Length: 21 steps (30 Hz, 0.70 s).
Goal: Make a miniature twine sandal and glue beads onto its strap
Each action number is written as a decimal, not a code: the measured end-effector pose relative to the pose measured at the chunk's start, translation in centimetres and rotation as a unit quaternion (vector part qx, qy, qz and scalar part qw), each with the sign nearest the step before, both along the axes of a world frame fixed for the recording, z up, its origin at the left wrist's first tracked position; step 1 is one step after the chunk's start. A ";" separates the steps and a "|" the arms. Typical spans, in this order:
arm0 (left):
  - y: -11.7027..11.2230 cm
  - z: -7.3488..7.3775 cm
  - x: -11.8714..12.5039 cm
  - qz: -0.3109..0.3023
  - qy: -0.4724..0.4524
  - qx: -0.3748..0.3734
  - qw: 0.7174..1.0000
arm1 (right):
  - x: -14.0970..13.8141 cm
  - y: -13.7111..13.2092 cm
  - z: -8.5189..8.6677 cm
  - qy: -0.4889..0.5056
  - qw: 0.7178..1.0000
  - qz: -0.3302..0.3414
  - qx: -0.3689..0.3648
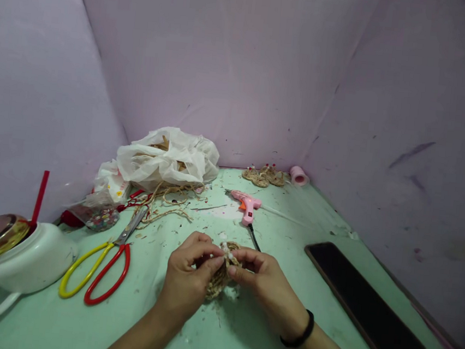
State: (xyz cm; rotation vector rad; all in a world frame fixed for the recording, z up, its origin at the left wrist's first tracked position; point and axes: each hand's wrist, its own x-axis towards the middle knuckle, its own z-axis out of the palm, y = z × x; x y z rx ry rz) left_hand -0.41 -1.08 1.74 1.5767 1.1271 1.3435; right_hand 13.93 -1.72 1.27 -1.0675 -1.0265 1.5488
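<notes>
A small braided straw piece (215, 287) with white beads (226, 247) on its upper part is between my hands, low in the middle of the view. My left hand (190, 272) pinches it from the left, thumb and forefinger closed near the beads. From the other side my right hand (266, 287) grips its upper edge with thumb and fingers; a black band circles that wrist. Fingers cover much of the piece. Just beyond lies a pink glue gun (246, 203), its nozzle to the left and its cord running toward my right hand.
Scissors (121, 246) with yellow and red handles, a white lidded mug (39, 257) and a bag of beads (103, 216) lie left. Behind are a plastic bag (172, 158), straw cords (167, 204), braided pieces (263, 176) and a pink roll (299, 175). A phone (360, 296) lies right.
</notes>
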 end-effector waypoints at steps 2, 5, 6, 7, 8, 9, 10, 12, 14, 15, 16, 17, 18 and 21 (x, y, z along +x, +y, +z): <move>0.0 -0.1 0.0 -0.004 0.005 -0.003 1.000 | 0.0 -0.1 0.0 -0.010 1.000 0.002 0.005; 0.0 -0.2 0.0 -0.008 0.015 -0.003 1.000 | 0.0 -0.1 -0.1 -0.031 0.999 0.002 0.010; 0.0 -0.3 0.0 -0.007 0.019 0.000 1.000 | 0.0 -0.1 -0.1 -0.037 0.999 0.002 0.012; 0.0 -0.3 0.0 -0.005 0.025 0.005 1.000 | 0.0 -0.1 -0.1 -0.044 0.999 0.002 0.015; -0.1 -0.3 0.0 -0.004 0.033 0.011 0.999 | 0.0 -0.1 -0.1 -0.053 0.998 0.002 0.019; -0.1 -0.2 0.0 -0.002 0.041 0.017 0.999 | 0.0 -0.2 -0.1 -0.063 0.998 0.001 0.025; -0.1 -0.2 0.0 -0.001 0.050 0.023 0.998 | 0.0 -0.2 -0.1 -0.075 0.997 -0.002 0.032; 0.0 0.0 -0.1 0.000 0.069 0.033 0.997 | -0.1 -0.2 0.0 -0.101 0.993 -0.013 0.052; -0.1 0.2 -0.2 0.002 0.087 0.043 0.995 | -0.2 -0.3 0.2 -0.118 0.990 -0.027 0.074; -0.1 0.2 -0.2 0.003 0.096 0.047 0.994 | -0.2 -0.3 0.2 -0.121 0.989 -0.033 0.083; -0.1 0.3 -0.2 0.003 0.103 0.051 0.993 | -0.3 -0.4 0.3 -0.122 0.988 -0.037 0.090; -0.1 0.3 -0.2 0.003 0.110 0.054 0.992 | -0.3 -0.5 0.3 -0.124 0.987 -0.039 0.095; -0.1 0.4 -0.2 0.002 0.117 0.055 0.992 | -0.4 -0.5 0.4 -0.125 0.987 -0.041 0.097; -0.2 0.6 -0.2 0.005 0.132 0.040 0.990 | -0.5 -0.6 0.4 -0.129 0.987 -0.050 0.085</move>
